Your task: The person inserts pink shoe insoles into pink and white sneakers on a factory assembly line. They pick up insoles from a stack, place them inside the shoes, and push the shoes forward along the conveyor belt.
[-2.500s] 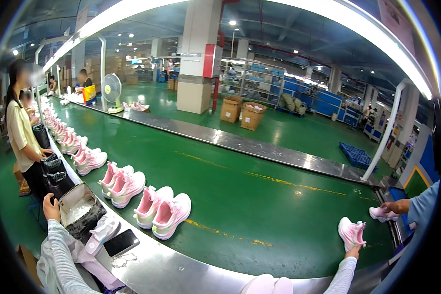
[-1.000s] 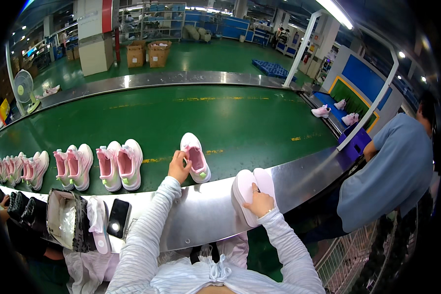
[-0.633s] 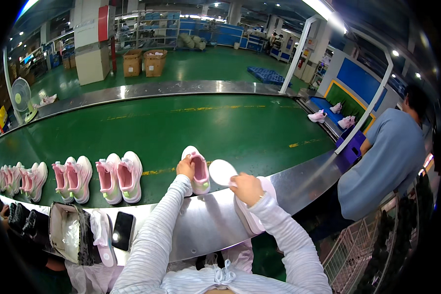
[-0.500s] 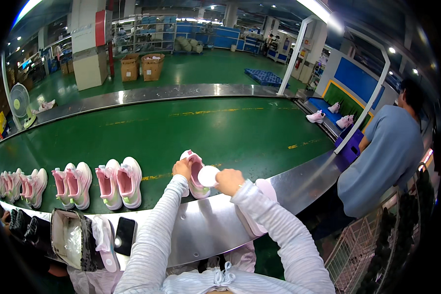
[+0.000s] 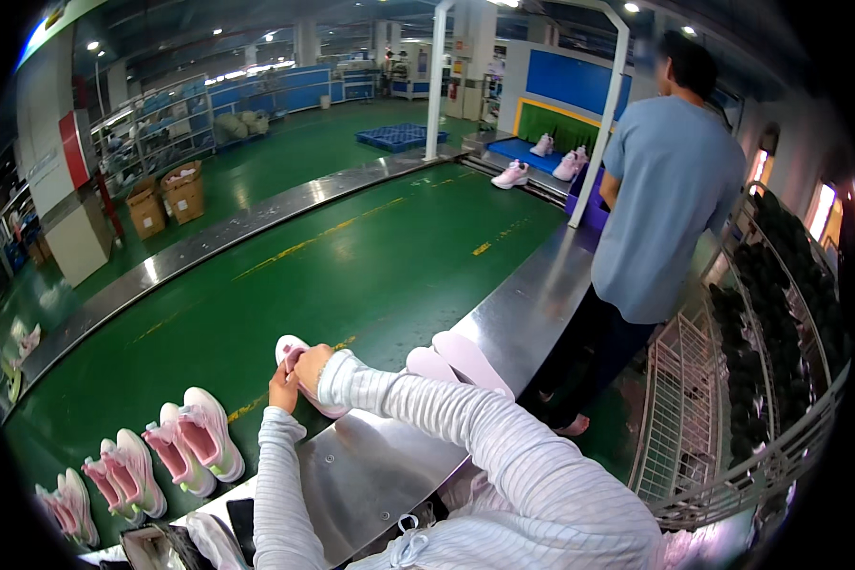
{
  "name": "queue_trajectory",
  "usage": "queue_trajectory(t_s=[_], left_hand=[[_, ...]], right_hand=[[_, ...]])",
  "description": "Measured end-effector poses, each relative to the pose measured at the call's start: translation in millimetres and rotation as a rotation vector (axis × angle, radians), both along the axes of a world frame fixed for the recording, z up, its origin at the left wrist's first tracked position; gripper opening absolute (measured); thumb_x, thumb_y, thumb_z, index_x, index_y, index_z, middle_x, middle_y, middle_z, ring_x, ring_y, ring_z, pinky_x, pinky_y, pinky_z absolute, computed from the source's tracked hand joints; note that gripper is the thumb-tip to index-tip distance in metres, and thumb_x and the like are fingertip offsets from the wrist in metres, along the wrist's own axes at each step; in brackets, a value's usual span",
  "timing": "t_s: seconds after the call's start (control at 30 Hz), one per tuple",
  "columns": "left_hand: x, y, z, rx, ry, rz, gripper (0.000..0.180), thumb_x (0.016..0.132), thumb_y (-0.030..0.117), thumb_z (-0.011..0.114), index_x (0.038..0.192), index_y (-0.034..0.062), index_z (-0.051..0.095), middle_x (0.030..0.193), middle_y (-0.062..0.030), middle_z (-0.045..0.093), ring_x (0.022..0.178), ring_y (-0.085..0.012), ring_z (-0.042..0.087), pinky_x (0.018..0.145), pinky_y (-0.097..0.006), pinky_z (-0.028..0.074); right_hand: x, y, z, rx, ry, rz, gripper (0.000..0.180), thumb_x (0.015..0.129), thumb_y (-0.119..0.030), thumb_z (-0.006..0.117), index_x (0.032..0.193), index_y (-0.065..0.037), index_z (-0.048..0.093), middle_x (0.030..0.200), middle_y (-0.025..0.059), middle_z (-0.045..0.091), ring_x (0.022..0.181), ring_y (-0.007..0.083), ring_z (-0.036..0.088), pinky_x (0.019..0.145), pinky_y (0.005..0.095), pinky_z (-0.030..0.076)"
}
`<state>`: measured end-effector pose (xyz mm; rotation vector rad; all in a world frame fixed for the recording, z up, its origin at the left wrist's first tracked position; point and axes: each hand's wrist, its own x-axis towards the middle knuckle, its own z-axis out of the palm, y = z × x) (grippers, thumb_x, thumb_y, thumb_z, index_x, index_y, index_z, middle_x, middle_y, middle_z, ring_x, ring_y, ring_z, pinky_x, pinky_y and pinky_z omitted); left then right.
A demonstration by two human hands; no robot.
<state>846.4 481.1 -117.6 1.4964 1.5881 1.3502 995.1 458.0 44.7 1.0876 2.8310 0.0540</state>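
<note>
My left hand (image 5: 283, 389) closes on the near-left side of a pink and white sneaker (image 5: 293, 346), which sits at the edge of the green belt. Close against it, my right hand (image 5: 312, 369) reaches across with its fingers bent down at the shoe's opening. Whatever those fingers hold is hidden; the white round disc cannot be seen. Two pale pink insoles (image 5: 473, 361) lie on the metal ledge to the right of my right forearm. Several like sneakers (image 5: 199, 437) stand in pairs along the belt to my left.
The green belt (image 5: 351, 252) runs ahead, bordered by a metal ledge (image 5: 389, 451). At right, a person in a blue shirt (image 5: 679, 199) stands by the ledge. Behind that person is a wire rack (image 5: 679, 408). A black-edged box (image 5: 152, 549) and a phone (image 5: 241, 524) lie lower left.
The view has swung right, so the sneakers show further left. My right hand has moved from beside the shoe onto its opening, and the white disc has gone out of sight.
</note>
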Motion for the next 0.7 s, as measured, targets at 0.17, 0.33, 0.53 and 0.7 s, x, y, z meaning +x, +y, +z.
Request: queue_trajectory(t_s=[0.17,0.33,0.53,0.7], left_hand=[[-6,8,-7,-0.009,-0.004,-0.019,0.034,0.081,0.018,0.047,0.112,0.004,0.052,0.096,-0.0145,0.061,0.088,-0.0215,0.058,0.078,-0.03,0.044],[13,0,21,-0.046,-0.092,-0.055,0.029,0.084,0.019,0.044,0.105,0.0014,0.055,0.096,-0.0088,0.06,0.09,-0.0149,0.055,0.077,-0.027,0.043],[-15,3,-9,0.029,0.099,-0.002,0.031,0.086,0.016,0.04,0.113,0.0029,0.051,0.102,-0.014,0.059,0.095,-0.0219,0.056,0.081,-0.03,0.043],[-3,-14,-1,0.021,-0.039,-0.092,0.032,0.087,0.014,0.04,0.116,0.0034,0.049,0.107,-0.0113,0.057,0.099,-0.0183,0.053,0.085,-0.028,0.041]], right_hand=[[-20,27,-27,-0.08,0.06,-0.13,0.02,0.074,-0.02,0.056,0.091,-0.012,0.063,0.095,0.0071,0.063,0.088,0.0224,0.061,0.071,0.035,0.049],[-30,46,-84,-0.251,0.443,-0.451,0.015,0.075,-0.021,0.054,0.086,-0.014,0.063,0.097,0.0102,0.061,0.096,0.0252,0.057,0.08,0.0313,0.046],[-49,37,-92,-0.356,0.446,-0.413,0.019,0.078,-0.018,0.051,0.092,-0.009,0.061,0.103,0.0143,0.057,0.102,0.0275,0.052,0.083,0.0315,0.043],[-45,26,-111,-0.322,0.472,-0.413,0.02,0.079,-0.018,0.05,0.094,-0.007,0.06,0.104,0.0148,0.056,0.102,0.0279,0.051,0.084,0.0316,0.042]])
